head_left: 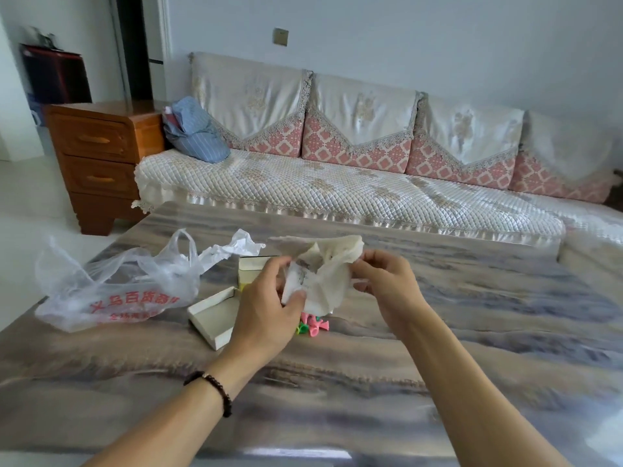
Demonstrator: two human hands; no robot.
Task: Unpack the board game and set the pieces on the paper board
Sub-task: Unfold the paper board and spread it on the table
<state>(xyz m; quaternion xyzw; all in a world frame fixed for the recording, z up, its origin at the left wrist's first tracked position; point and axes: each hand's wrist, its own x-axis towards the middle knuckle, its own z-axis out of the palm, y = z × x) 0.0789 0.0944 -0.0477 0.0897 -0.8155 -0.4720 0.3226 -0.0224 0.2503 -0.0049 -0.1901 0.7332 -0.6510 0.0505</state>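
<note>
Both hands hold a crumpled, partly folded white paper board [323, 274] in the air above the table. My left hand [266, 308] pinches its lower left part; my right hand [387, 284] grips its right edge. Under the paper, pink and green plastic game pieces [313, 326] lie in a small heap on the table. An open white box half [212, 315] lies left of the pieces. The other box part [253, 269] stands just behind it, partly hidden by my left hand.
A thin white plastic bag with red print [114, 288] lies at the table's left. The marble-patterned table [472, 315] stretches to the right. Behind it stands a quilted sofa [337, 183], with a wooden drawer cabinet [97, 156] at the back left.
</note>
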